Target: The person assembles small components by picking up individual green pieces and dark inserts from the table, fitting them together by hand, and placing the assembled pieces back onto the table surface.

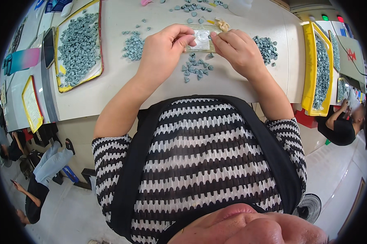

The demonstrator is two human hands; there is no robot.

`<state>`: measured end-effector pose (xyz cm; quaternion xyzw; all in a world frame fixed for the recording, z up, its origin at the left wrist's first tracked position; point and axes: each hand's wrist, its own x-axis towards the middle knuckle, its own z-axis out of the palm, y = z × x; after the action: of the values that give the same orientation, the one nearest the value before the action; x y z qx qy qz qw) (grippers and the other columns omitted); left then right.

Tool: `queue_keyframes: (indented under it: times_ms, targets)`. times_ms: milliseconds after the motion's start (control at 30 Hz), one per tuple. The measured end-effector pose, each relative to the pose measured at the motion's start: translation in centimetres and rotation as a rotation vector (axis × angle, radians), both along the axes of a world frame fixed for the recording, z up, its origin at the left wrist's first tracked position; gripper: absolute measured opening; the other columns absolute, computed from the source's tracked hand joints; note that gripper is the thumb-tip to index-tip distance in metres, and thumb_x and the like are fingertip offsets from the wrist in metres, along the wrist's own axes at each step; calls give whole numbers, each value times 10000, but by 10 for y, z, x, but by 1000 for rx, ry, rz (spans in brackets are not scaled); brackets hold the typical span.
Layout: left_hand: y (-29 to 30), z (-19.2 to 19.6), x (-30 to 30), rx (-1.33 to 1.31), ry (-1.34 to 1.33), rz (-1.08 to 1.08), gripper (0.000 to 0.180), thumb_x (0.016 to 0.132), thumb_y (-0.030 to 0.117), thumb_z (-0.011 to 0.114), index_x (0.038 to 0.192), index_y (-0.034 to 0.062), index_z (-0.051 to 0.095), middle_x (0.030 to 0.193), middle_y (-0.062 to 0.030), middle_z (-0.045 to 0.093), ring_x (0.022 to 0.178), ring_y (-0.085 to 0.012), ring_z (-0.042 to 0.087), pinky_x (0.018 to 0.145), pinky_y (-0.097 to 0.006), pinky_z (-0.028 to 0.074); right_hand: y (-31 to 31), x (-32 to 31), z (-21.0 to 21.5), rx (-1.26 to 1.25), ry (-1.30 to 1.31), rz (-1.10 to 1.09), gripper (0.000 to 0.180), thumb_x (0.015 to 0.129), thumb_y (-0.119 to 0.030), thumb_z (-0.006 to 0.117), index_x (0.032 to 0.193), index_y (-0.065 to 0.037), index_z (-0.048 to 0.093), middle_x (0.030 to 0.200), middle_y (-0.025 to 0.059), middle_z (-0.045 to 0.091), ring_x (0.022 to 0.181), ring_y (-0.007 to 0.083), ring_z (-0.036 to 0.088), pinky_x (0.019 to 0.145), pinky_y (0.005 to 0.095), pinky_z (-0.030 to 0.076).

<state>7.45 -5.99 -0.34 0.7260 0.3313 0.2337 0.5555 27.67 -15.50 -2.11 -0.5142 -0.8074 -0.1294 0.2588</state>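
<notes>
Two bare hands work close together above a white table (228,83), where our left hand (163,48), fingers curled and thumb drawn in, rests at the left end of a clear rectangular piece (201,38) with a white middle; we cannot tell whether it grips the edge. At the piece's other end, our right hand (239,51) pinches a small stone (210,37) between thumb and forefinger. Just beyond those fingers sits a crumpled beige wad (222,25). Grey-green stones lie in loose groups around us: a left heap (133,46), a right heap (266,49) and a nearer scatter (197,67). More fill a yellow-and-red-rimmed tray (65,89) to our left and a yellow bin (309,73) to our right, near a seated co-worker in black (340,131).
</notes>
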Motion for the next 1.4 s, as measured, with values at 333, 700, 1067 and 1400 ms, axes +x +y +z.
queue_keyframes:
  times_ms: [333, 700, 1067, 1400]
  targets:
    - [-1, -4, 1, 284, 80, -17, 170, 955, 192, 559, 964, 32, 616, 656, -3, 580, 564, -77, 487, 529, -243, 394, 2, -4, 3, 16, -60, 12, 344, 701, -51, 723, 1036, -3, 659, 849, 67, 599, 734, 233, 596, 636, 333, 497]
    - [-7, -8, 4, 347, -64, -93, 146, 943, 138, 557, 998, 11, 606, 736, -56, 624, 642, -142, 578, 595, -266, 454, -4, -24, 12, -442, 1134, -211, 107, 803, -68, 704, 868, 16, 712, 741, 47, 665, 622, 88, 598, 592, 228, 489]
    - [-6, -10, 9, 794, -178, -63, 111, 869, 34, 611, 974, -2, 609, 758, -102, 609, 659, -244, 585, 610, -335, 482, 0, -33, 10, -143, 719, -149, 82, 732, -4, 727, 808, 4, 698, 704, 52, 643, 594, 113, 584, 545, 240, 490]
    - [-11, -5, 4, 1042, -108, -168, 299, 656, -99, 582, 951, -51, 585, 817, -145, 559, 759, -303, 534, 662, -370, 464, 4, -31, 4, 106, 486, -9, 129, 674, 28, 751, 772, -19, 681, 689, 57, 619, 597, 170, 586, 526, 274, 490]
